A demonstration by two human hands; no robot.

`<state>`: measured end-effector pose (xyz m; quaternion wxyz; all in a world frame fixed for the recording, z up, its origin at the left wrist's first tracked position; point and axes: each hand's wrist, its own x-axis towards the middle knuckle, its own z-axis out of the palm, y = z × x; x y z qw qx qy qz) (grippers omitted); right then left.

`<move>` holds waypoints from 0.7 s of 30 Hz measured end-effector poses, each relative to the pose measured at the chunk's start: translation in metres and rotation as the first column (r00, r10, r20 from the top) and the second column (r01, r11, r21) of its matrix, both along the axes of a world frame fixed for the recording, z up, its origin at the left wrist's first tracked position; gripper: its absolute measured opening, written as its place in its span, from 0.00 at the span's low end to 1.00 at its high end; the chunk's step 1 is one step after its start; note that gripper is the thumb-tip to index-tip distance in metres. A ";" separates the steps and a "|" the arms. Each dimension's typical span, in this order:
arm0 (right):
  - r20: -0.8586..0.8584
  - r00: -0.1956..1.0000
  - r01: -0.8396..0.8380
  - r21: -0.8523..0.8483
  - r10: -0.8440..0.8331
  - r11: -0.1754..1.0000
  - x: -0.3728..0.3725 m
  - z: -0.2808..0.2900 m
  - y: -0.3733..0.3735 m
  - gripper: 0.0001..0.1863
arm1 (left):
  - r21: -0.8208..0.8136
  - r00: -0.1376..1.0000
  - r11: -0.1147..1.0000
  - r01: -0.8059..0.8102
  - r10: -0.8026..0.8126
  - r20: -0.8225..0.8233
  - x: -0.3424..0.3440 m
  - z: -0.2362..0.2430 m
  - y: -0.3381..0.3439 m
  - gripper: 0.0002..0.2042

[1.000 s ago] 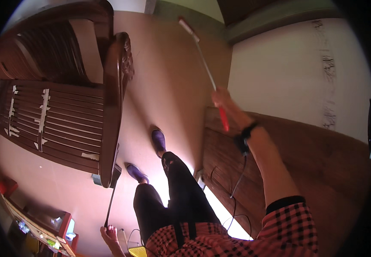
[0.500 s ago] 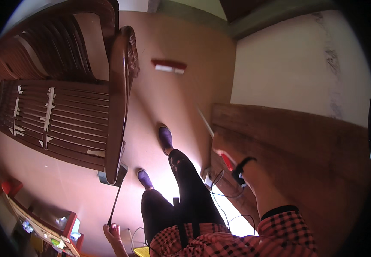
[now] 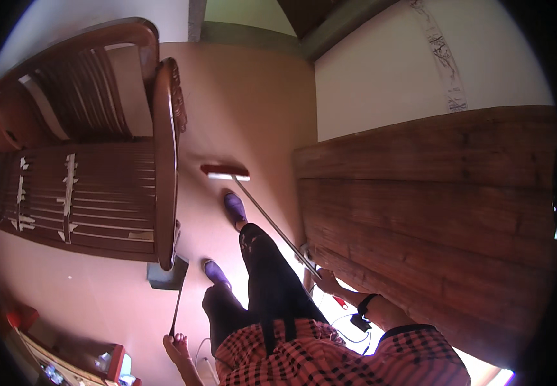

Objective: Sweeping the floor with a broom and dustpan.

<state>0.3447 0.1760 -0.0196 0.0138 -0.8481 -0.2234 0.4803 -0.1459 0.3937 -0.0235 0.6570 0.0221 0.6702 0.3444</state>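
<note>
My right hand [image 3: 328, 283] is wrapped round the long metal handle of a broom [image 3: 272, 222]. Its red head with pale bristles lies on or just over the floor, a little beyond my front shoe. In my left hand [image 3: 177, 349] is the thin dark upright handle of a long-handled dustpan. The grey pan of that dustpan [image 3: 164, 275] rests on the floor by the bench's near corner, to the left of my shoes. Below my right hand, a red grip end sticks out.
A brown slatted wooden bench [image 3: 108, 206] with pale tape strips stands on the left. To the right is a large wooden plank surface [image 3: 420, 193] against a pale wall. Cables [image 3: 349, 328] hang beside its near edge. A glass-topped table [image 3: 53, 360] sits at lower left.
The broom head has come back from far out on the floor to near my front shoe. My right hand has drawn nearer my body. The dustpan stays by the bench.
</note>
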 end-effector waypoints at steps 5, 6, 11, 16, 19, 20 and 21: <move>-0.032 0.938 0.344 0.157 -0.344 0.926 0.074 -0.028 0.097 0.14 | -0.065 1.000 0.997 -0.030 0.030 0.008 0.005 0.007 -0.002 0.07; 0.238 0.935 0.148 0.407 -0.261 0.902 0.128 -0.093 0.044 0.13 | -0.104 0.997 0.995 0.008 -0.001 0.072 0.032 -0.007 0.002 0.07; -0.056 0.720 0.665 0.342 -0.691 0.665 0.277 -0.122 0.252 0.06 | -0.111 0.780 0.882 0.457 -0.458 -0.426 -0.004 0.026 0.001 0.18; 0.452 0.792 -0.368 -0.181 0.410 0.912 0.458 -0.154 0.353 0.13 | -0.205 0.997 0.978 -0.044 0.029 -0.075 0.014 0.017 0.014 0.06; 0.140 0.734 -0.622 -0.258 0.665 0.740 0.456 -0.179 0.360 0.09 | -0.236 0.962 0.955 -0.177 0.117 -0.245 0.033 0.026 0.018 0.06; -0.025 0.518 -0.830 -0.256 0.855 0.495 0.450 -0.187 0.353 0.06 | -0.231 0.959 0.956 -0.181 0.119 -0.259 0.027 0.032 0.017 0.06; 0.130 0.376 -0.919 -0.075 0.917 0.387 0.426 -0.193 0.329 0.05 | -0.207 0.976 0.969 -0.137 0.097 -0.193 0.018 0.036 0.015 0.06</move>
